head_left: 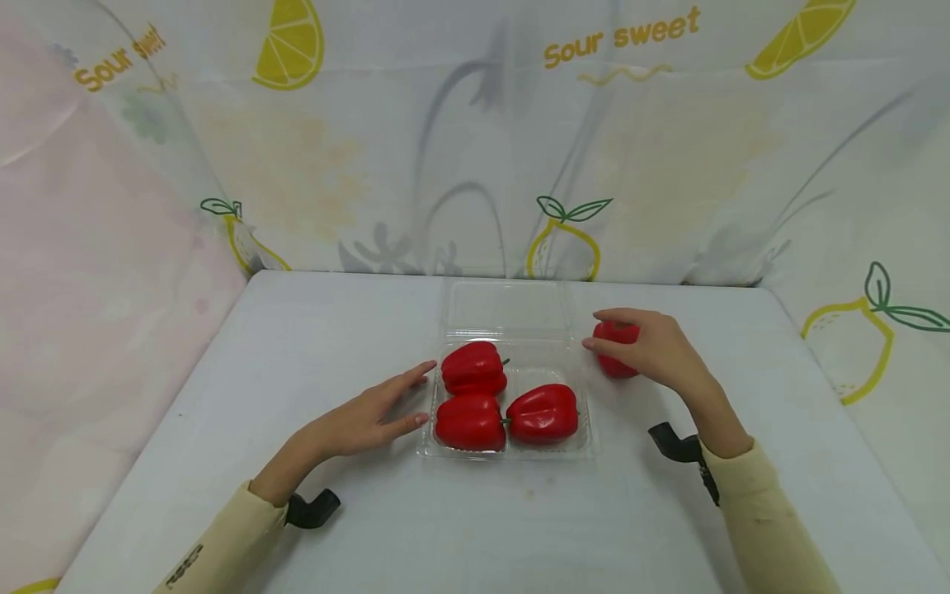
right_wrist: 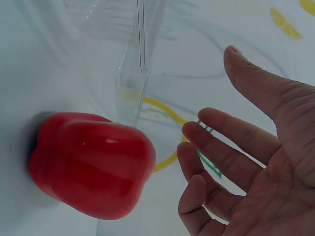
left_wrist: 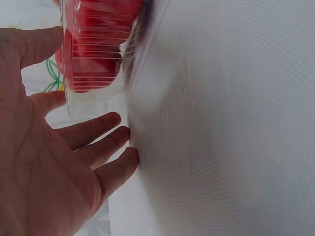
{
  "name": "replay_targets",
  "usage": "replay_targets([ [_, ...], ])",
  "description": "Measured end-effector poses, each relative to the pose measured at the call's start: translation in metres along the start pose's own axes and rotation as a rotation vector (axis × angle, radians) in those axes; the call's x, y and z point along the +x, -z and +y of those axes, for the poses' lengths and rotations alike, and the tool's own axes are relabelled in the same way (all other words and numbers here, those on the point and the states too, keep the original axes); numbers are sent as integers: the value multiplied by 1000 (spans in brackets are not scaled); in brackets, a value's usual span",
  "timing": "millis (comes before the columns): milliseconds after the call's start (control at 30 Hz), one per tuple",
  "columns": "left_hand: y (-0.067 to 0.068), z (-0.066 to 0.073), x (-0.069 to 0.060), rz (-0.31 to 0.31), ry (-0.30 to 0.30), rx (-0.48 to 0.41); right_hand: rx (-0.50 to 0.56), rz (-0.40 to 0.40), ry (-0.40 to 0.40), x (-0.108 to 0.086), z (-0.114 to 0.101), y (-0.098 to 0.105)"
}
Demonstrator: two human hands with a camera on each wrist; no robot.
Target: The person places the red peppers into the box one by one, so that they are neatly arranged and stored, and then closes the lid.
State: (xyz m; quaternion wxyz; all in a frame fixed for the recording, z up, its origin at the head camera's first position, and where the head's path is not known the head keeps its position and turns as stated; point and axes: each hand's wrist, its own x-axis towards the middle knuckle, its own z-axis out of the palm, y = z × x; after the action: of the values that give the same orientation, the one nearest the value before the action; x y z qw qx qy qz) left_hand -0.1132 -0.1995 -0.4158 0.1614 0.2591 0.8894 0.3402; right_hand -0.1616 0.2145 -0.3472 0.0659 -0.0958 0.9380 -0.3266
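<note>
A clear plastic clamshell box (head_left: 519, 452) lies with its lid folded back on the table. Three red bell peppers sit inside: one at back left (head_left: 473, 369), one at front left (head_left: 469, 422) and one at front right (head_left: 543, 413). My left hand (head_left: 364, 422) is at the box's left side, thumb and index finger at the rim, the other fingers spread. A fourth red bell pepper (right_wrist: 93, 164) stands on the table right of the box. Over it hovers my right hand (head_left: 656, 345), fingers loosely bent and apart from the pepper in the right wrist view.
The white table (head_left: 297, 330) ends at a printed cloth backdrop (head_left: 356, 165) behind. The clear lid (head_left: 508, 309) lies toward the back edge. Black wrist mounts (head_left: 313, 509) stick out from both sleeves.
</note>
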Motion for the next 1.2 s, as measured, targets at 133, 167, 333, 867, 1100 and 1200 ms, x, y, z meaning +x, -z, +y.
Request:
replay_targets([
  [133, 0, 0, 0, 1, -3, -2, 6, -6, -14, 2, 7, 3],
  [167, 0, 0, 0, 1, -3, -4, 11, -4, -13, 3, 9, 3],
  [333, 0, 0, 0, 0, 2, -8, 18, 10, -25, 5, 18, 4],
  [867, -1, -1, -1, 5, 4, -1, 4, 24, -47, 7, 32, 5],
  [1100, -1, 0, -1, 6, 5, 6, -1, 33, -43, 9, 34, 4],
  [1200, 0, 0, -1, 3, 7, 4, -1, 33, -36, 9, 35, 4],
])
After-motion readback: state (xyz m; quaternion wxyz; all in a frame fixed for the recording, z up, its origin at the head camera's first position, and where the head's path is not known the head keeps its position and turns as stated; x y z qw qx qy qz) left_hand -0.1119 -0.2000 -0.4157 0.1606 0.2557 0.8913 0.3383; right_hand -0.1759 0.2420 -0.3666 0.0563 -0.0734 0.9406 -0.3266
